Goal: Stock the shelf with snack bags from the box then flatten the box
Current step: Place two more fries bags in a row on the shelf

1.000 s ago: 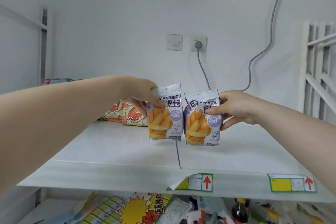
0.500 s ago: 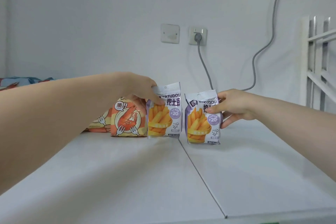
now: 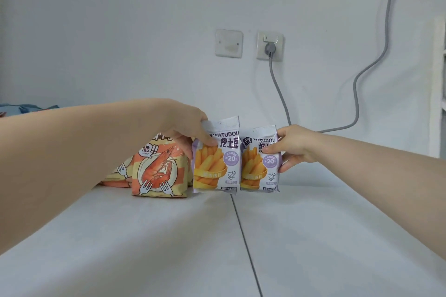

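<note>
Two purple-and-yellow fries snack bags stand upright side by side at the back of the white shelf (image 3: 313, 236). My left hand (image 3: 190, 128) pinches the top left corner of the left fries bag (image 3: 217, 164). My right hand (image 3: 294, 144) grips the right edge of the right fries bag (image 3: 259, 166). Both bags' bottoms touch the shelf surface. Just left of them stands an orange shrimp snack bag (image 3: 159, 171), partly behind my left wrist. The box is out of view.
More orange bags (image 3: 118, 176) lie behind the shrimp bag. On the wall behind are a blank plate (image 3: 228, 43) and a socket (image 3: 269, 46) with a grey cable (image 3: 357, 79) running up right. A seam (image 3: 243, 236) splits the shelf. White frame (image 3: 438, 84) at right.
Both hands carried the fries bags further back on the shelf and set them down next to the shrimp bag. The view moved closer; the shelf's front edge and labels dropped out of sight.
</note>
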